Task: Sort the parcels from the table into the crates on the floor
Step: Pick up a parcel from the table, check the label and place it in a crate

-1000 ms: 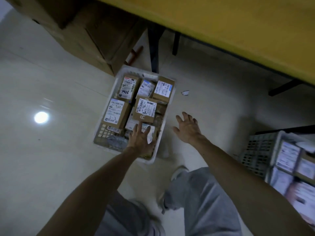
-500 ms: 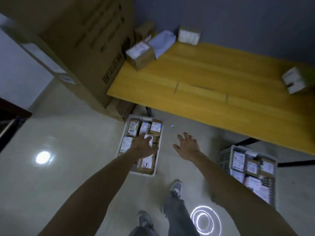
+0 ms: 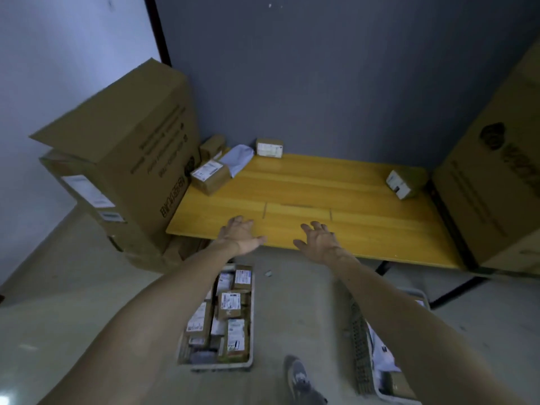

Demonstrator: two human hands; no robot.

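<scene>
Fingers [image 3: 242, 222] of both hands spread, empty, over desk [image 3: 306, 194] near edge; parcels at 11 [image 3: 209, 175] and 2 [image 3: 404, 184]; crate [image 3: 222, 366] at 6.

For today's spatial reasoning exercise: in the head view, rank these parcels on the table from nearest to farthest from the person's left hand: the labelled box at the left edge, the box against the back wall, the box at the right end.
From the left hand:
1. Labelled box, left edge.
2. Back-wall box, rear.
3. Right-end box, far right.

parcels [image 3: 209, 175] on table [image 3: 321, 197], crates [image 3: 248, 365] below
</scene>
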